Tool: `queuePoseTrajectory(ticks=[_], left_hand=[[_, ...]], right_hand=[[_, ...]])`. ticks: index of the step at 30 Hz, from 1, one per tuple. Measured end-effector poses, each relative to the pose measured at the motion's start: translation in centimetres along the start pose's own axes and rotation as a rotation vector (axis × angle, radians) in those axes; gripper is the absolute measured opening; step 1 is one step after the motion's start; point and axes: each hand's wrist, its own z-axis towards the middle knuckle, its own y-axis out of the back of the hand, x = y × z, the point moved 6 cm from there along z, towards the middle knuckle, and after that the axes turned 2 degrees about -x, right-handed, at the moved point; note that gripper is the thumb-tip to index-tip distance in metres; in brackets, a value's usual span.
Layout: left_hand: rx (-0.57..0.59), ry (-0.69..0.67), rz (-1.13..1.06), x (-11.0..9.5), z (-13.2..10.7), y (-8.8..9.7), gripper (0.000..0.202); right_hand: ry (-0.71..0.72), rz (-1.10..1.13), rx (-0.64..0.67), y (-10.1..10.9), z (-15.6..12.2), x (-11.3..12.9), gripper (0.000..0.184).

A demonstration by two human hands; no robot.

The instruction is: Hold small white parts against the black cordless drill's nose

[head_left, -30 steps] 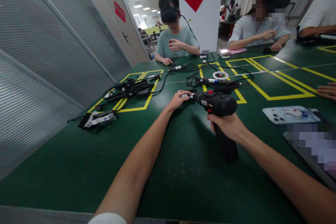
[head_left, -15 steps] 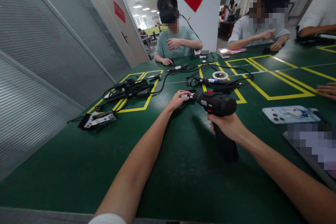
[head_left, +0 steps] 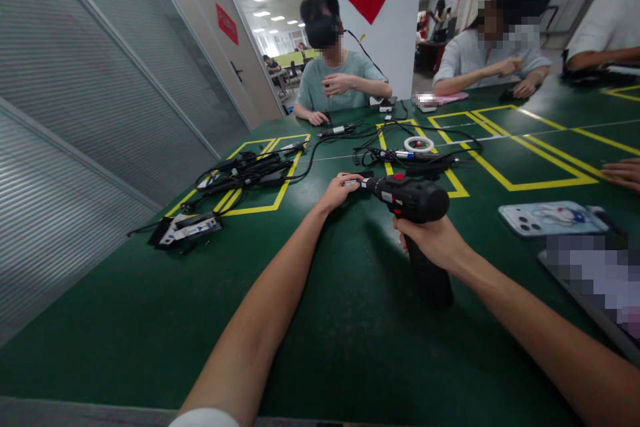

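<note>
My right hand [head_left: 431,240] is wrapped round the grip of a black cordless drill [head_left: 413,199] with red accents. The drill points left, its chuck and bit end reaching a small dark flat piece [head_left: 367,177] on the table. My left hand [head_left: 341,191] holds that piece down from the left, fingers closed over it beside the drill's tip. A light strip shows under the fingertips. What the piece is, and whether a screw sits at the bit, is too small to make out.
Black cables and adapters [head_left: 250,170] lie in a heap at the left, near a black-and-white part [head_left: 193,227]. Behind the drill are a corded tool [head_left: 415,157] and a white ring [head_left: 419,144]. A phone [head_left: 553,220] and a tablet-like device [head_left: 590,293] lie right. Co-workers sit opposite.
My hands and the drill stay practically where they were. Across the table, the co-worker's raised hand has shifted slightly to the right.
</note>
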Motion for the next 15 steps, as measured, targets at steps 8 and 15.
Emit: queuePoseTrajectory(ticks=[8, 15], left_hand=[[-0.009, -0.008, -0.011, -0.12, -0.03, 0.03, 0.030], [-0.010, -0.012, -0.005, 0.00, 0.02, 0.02, 0.029]], right_hand=[[0.013, -0.015, -0.001, 0.03, 0.12, -0.12, 0.010], [0.004, -0.010, -0.004, 0.05, -0.02, 0.11, 0.011]])
